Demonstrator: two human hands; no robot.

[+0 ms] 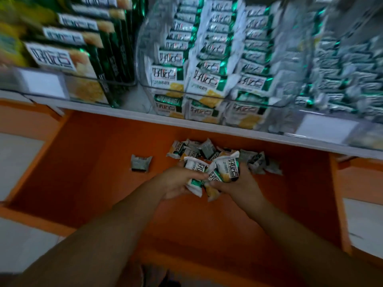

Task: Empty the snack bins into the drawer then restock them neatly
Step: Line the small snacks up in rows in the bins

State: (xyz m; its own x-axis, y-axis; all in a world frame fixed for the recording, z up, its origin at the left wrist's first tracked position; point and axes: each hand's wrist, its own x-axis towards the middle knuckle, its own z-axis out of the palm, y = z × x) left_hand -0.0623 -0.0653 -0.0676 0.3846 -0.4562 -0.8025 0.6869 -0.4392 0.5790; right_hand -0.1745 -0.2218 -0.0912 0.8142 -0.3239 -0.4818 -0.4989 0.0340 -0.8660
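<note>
Head view puts the left hand [176,181] and the right hand [238,183] side by side, each grip curled round one shared bunch of snack packets [219,170]. The bunch is loose. Several packets stick up above the fingers, and one or two hang below the palms with little visibly holding them. If either grip eases or the hands drift apart, the lower packets are likely to slip out, and glossy wrappers would slide easily against each other.

The bunch hangs over the orange drawer [103,162], so a dropped packet would probably land inside. Just behind the hands lies a small pile [207,151] on the drawer floor, with a stray packet [141,163] apart to the left.

Above, on the white shelf [186,121], the middle bin [217,97] looks tightly packed in rows. Pushing a disordered handful in could buckle those rows or tip packets over its low front rim. The picture is blurred, so finer detail of the finger placement cannot be told.
</note>
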